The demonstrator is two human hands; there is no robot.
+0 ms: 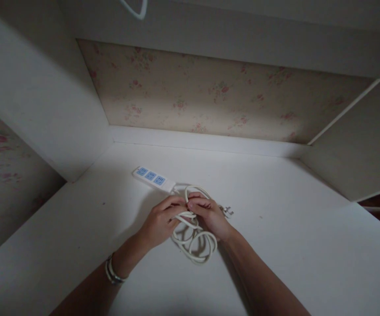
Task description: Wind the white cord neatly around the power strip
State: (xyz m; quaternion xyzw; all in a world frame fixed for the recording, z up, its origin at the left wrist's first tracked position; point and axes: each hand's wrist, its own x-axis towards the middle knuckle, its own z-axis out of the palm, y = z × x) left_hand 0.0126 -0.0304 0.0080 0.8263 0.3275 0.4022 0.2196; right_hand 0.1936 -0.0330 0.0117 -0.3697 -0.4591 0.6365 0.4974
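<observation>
A white power strip [153,177] with three blue sockets lies on the white desk [291,228]. Its white cable [194,243] is coiled in loops just in front of it, and the plug [227,212] pokes out to the right. My left hand [160,221] and my right hand [209,215] meet over the coil, fingers curled and pinched around the cable loops. A bracelet [112,271] is on my left wrist.
The desk sits in a white alcove: a side panel [45,101] at left, a floral papered back wall [209,96], another panel [357,140] at right, a shelf overhead. A white loop [133,8] hangs at the top edge.
</observation>
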